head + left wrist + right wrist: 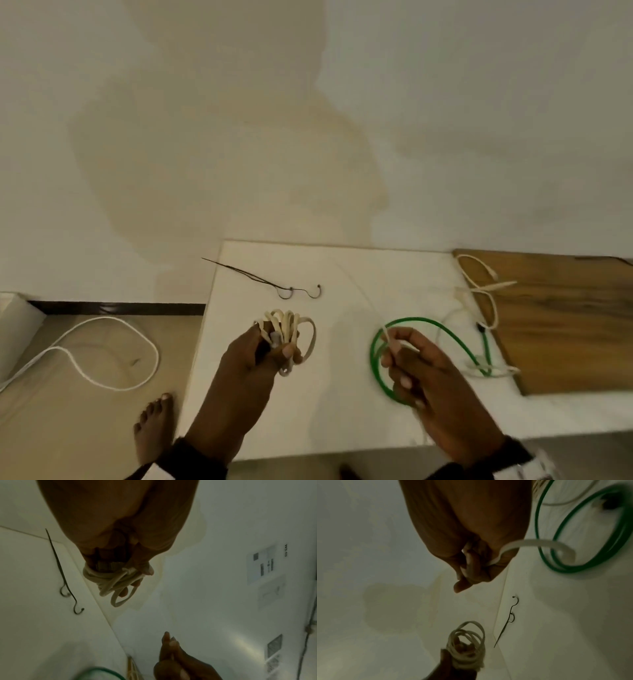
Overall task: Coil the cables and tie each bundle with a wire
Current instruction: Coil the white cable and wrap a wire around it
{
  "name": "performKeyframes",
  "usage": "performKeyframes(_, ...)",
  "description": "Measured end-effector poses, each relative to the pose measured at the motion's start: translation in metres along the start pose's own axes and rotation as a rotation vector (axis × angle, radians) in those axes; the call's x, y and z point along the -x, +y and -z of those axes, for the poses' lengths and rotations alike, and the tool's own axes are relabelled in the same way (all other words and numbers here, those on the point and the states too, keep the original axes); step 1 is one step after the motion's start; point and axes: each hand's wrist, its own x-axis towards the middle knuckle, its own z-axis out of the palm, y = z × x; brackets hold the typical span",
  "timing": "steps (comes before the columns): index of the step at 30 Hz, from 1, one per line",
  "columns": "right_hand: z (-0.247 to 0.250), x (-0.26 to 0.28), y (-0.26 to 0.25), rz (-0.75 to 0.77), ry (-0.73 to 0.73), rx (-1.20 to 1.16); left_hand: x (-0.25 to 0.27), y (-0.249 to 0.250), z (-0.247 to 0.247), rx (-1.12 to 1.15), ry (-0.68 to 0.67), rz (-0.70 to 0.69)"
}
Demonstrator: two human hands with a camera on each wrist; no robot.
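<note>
Wall labels (264,563) too blurred to read. White worktop (342,394) against stained wall. Left hand (253,356) grip closed round cream cable coil (287,327), above worktop; right hand (421,377) pinches thin white wire (385,334). Green cable (445,330) lies on worktop.

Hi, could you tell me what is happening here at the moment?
A person is bundling cables at a white table. Their left hand grips a coiled cream cable, held above the table. Their right hand pinches a thin white tie, apparently meant for that bundle, which is not yet tied. A green cable lies loosely looped on the table, and two dark wires lie near its far edge.
</note>
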Motion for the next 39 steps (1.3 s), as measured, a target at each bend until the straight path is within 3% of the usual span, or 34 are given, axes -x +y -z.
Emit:
performKeyframes(5,0.034,0.077,0.008,0.242,-0.002,0.710,0.030,0.017,-0.035,0.074,-0.099,0.005)
performKeyframes(8,0.055,0.110,0.001,0.315,0.058,0.842,0.042,0.024,-0.039,0.137,-0.111,-0.005)
performKeyframes(17,0.088,0.155,-0.010,0.537,0.215,0.934,0.081,0.045,-0.043,0.179,-0.174,-0.048)
performKeyframes(28,0.084,0.175,-0.007,0.610,0.232,0.966,0.100,0.049,-0.061,0.172,-0.201,-0.046)
performKeyframes(33,0.081,0.179,-0.006,0.592,0.229,1.028,0.099,0.048,-0.064,0.225,-0.186,-0.016)
performKeyframes(39,0.095,0.187,-0.004,0.550,0.292,0.992,0.099,0.050,-0.063,0.138,-0.149,-0.075)
